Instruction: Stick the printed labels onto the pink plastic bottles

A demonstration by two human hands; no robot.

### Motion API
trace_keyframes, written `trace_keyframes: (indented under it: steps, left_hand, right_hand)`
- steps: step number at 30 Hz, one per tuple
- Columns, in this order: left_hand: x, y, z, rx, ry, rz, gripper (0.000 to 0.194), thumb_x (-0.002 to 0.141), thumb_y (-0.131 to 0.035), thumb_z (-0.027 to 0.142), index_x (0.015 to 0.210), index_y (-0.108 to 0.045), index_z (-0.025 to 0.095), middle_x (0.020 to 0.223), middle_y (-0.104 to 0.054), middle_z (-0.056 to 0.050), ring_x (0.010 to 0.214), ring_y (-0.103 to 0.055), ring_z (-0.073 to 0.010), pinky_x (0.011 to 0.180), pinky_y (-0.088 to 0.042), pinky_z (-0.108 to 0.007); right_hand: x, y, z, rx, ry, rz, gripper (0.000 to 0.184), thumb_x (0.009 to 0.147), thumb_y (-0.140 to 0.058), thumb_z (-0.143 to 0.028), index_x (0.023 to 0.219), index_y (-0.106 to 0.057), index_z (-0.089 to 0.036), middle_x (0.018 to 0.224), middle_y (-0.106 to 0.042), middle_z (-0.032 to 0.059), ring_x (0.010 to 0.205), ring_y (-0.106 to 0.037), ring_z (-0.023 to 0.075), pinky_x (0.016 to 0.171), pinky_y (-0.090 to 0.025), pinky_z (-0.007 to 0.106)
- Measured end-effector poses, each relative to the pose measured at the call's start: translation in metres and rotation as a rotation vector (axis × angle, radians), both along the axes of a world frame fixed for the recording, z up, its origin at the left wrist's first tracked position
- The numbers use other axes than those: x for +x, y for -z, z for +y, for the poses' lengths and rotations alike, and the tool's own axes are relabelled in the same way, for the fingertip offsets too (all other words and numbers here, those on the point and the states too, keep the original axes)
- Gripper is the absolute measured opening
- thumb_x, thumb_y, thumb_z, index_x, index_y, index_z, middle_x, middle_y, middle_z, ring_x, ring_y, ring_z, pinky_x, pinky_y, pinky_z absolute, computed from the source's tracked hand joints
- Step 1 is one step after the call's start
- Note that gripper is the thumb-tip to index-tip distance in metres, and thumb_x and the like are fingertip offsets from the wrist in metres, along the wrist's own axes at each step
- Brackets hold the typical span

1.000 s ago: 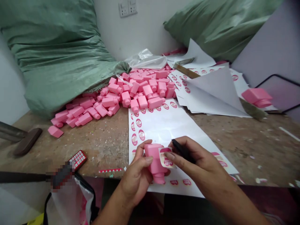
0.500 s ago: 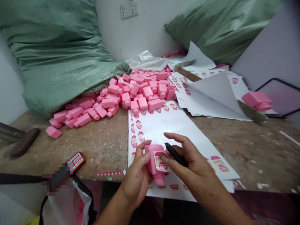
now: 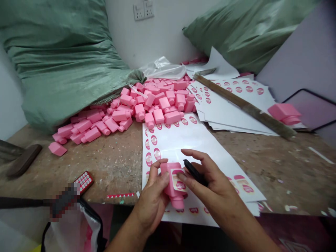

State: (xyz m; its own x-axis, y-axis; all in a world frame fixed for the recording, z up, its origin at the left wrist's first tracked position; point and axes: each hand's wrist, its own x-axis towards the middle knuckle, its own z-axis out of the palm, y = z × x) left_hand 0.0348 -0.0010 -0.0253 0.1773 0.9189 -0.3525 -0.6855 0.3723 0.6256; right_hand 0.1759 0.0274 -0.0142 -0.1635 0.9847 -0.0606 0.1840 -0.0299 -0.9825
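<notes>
Pinching a pink bottle (image 3: 173, 196) between thumb and fingers of the left hand (image 3: 149, 206), neck toward the body, above printed label sheets (image 3: 183, 140). Touching the label (image 3: 177, 183) on its front with the thumb of the right hand (image 3: 214, 183), forefinger spread apart, slim black tool (image 3: 194, 171) clasped in that same grip. Farther off on the tabletop (image 3: 112, 154), past the sheets, heaped pink bottles (image 3: 159, 115); to the right, across a paper stack (image 3: 228, 115), a hammer (image 3: 236, 100); behind, two green sacks (image 3: 65, 63).
</notes>
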Motion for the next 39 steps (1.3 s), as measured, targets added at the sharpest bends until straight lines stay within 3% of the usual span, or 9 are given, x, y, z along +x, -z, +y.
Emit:
trace_keyframes:
  steps: [6, 10, 17, 21, 25, 29, 33, 35, 39]
  left_hand:
    - [-0.002, 0.002, -0.002, -0.03, 0.032, -0.012, 0.041, 0.087, -0.063, 0.036, 0.121, -0.042, 0.027, 0.104, -0.065, -0.004, 0.085, -0.066, -0.017, 0.082, -0.051, -0.036]
    - [-0.001, 0.002, -0.003, -0.007, 0.034, -0.01, 0.042, 0.087, -0.064, 0.034, 0.121, -0.041, 0.028, 0.103, -0.065, -0.004, 0.084, -0.066, -0.017, 0.08, -0.051, -0.036]
    - [-0.001, 0.002, -0.004, 0.028, 0.04, -0.002, 0.039, 0.088, -0.062, 0.033, 0.12, -0.04, 0.028, 0.105, -0.065, -0.004, 0.088, -0.066, -0.0173, 0.08, -0.05, -0.034]
    - [0.001, -0.002, -0.006, 0.059, 0.045, 0.057, 0.046, 0.086, -0.065, 0.031, 0.122, -0.037, 0.029, 0.106, -0.066, -0.003, 0.094, -0.065, -0.0179, 0.079, -0.049, -0.03]
    - [0.005, -0.004, -0.008, 0.053, -0.005, 0.129, 0.051, 0.084, -0.065, 0.024, 0.125, -0.034, 0.029, 0.103, -0.067, -0.003, 0.094, -0.066, -0.0183, 0.077, -0.048, -0.029]
    - [0.004, -0.002, -0.008, 0.03, -0.041, 0.16, 0.056, 0.081, -0.066, 0.023, 0.128, -0.035, 0.027, 0.105, -0.066, -0.005, 0.095, -0.066, -0.0203, 0.074, -0.05, -0.029]
    - [-0.001, -0.004, -0.009, 0.004, -0.031, 0.162, 0.059, 0.077, -0.069, 0.022, 0.127, -0.038, 0.024, 0.11, -0.064, -0.008, 0.099, -0.065, -0.0225, 0.074, -0.052, -0.032]
    - [-0.003, -0.008, -0.011, 0.007, 0.016, 0.152, 0.062, 0.075, -0.069, 0.018, 0.128, -0.038, 0.024, 0.11, -0.064, -0.008, 0.094, -0.065, -0.0199, 0.076, -0.052, -0.032]
    - [-0.007, -0.013, -0.016, 0.041, 0.125, 0.069, 0.067, 0.07, -0.07, 0.008, 0.128, -0.04, 0.024, 0.121, -0.06, -0.008, 0.094, -0.064, -0.0173, 0.084, -0.05, -0.033]
  right_hand:
    - [0.003, -0.009, -0.001, -0.05, 0.031, 0.055, 0.045, 0.082, -0.064, -0.041, 0.124, -0.052, -0.03, 0.085, -0.062, 0.0003, 0.076, -0.061, 0.0171, 0.061, -0.05, 0.028]
    - [0.005, -0.003, -0.001, -0.004, -0.023, 0.04, 0.046, 0.083, -0.065, -0.043, 0.125, -0.051, -0.03, 0.087, -0.063, 0.0008, 0.079, -0.062, 0.018, 0.061, -0.05, 0.028]
    - [0.003, 0.0, -0.002, 0.116, 0.024, -0.062, 0.041, 0.084, -0.06, -0.039, 0.124, -0.052, -0.03, 0.08, -0.063, -0.0007, 0.075, -0.063, 0.0182, 0.059, -0.05, 0.028]
    - [0.001, 0.001, -0.006, 0.239, -0.011, -0.215, 0.038, 0.09, -0.054, -0.034, 0.127, -0.05, -0.03, 0.076, -0.063, -0.0028, 0.064, -0.062, 0.0145, 0.058, -0.049, 0.025]
    - [0.0, 0.008, -0.008, 0.507, 0.007, -0.499, 0.039, 0.093, -0.051, -0.031, 0.133, -0.048, -0.03, 0.088, -0.07, 0.0007, 0.068, -0.064, 0.0169, 0.059, -0.048, 0.027]
    - [0.007, 0.011, -0.004, 0.71, 0.034, -0.654, 0.026, 0.095, -0.049, -0.033, 0.115, -0.062, -0.023, 0.091, -0.072, 0.0057, 0.067, -0.063, 0.0196, 0.062, -0.047, 0.031]
    - [0.016, -0.001, 0.0, 0.448, 0.104, -0.479, 0.022, 0.09, -0.055, -0.04, 0.079, -0.061, -0.022, 0.066, -0.064, -0.0003, 0.055, -0.057, 0.0156, 0.052, -0.042, 0.027]
    - [0.014, -0.008, 0.0, 0.318, 0.084, -0.31, 0.022, 0.084, -0.062, -0.042, 0.074, -0.06, -0.022, 0.063, -0.061, -0.002, 0.055, -0.056, 0.0148, 0.052, -0.044, 0.025]
    - [0.004, -0.013, -0.001, 0.171, -0.036, -0.065, 0.02, 0.073, -0.071, -0.039, 0.078, -0.064, -0.022, 0.076, -0.067, 0.0002, 0.065, -0.06, 0.0162, 0.059, -0.048, 0.026]
